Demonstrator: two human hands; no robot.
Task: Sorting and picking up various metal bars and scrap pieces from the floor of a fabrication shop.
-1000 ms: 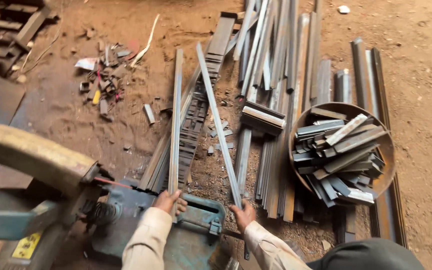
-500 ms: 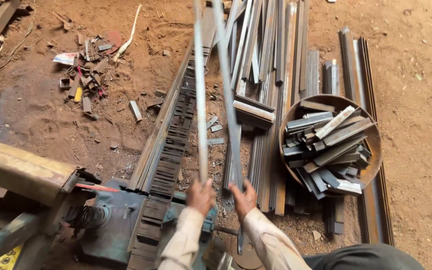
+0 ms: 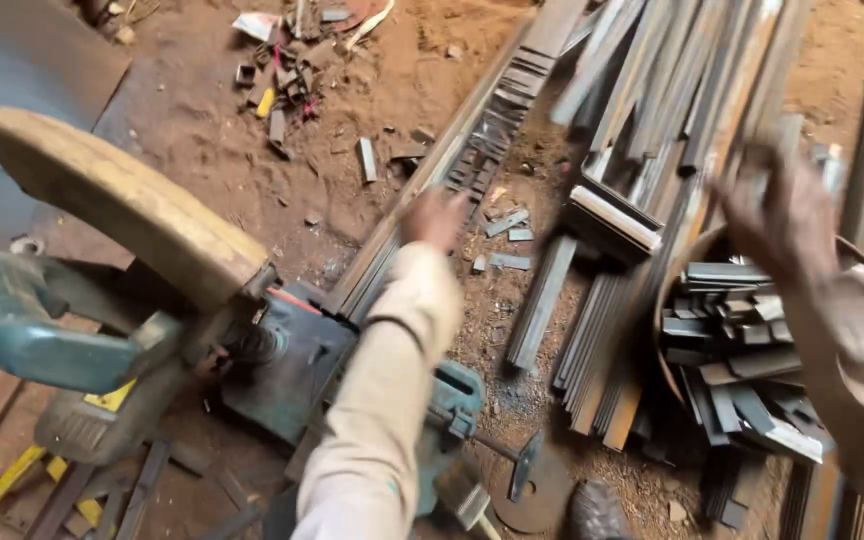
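At the left stands a chop saw (image 3: pixel 152 330) with a yellowed blade guard, and the left hand (image 3: pixel 435 218) lies closed on the near end of a long steel angle bar (image 3: pixel 472 140), whose long axis runs up and to the right across the dirt floor (image 3: pixel 252 170). Further right, the right hand (image 3: pixel 787 215) hovers blurred over the round pan of cut steel pieces (image 3: pixel 742 370), well apart from the bar; whether it grips anything I cannot tell.
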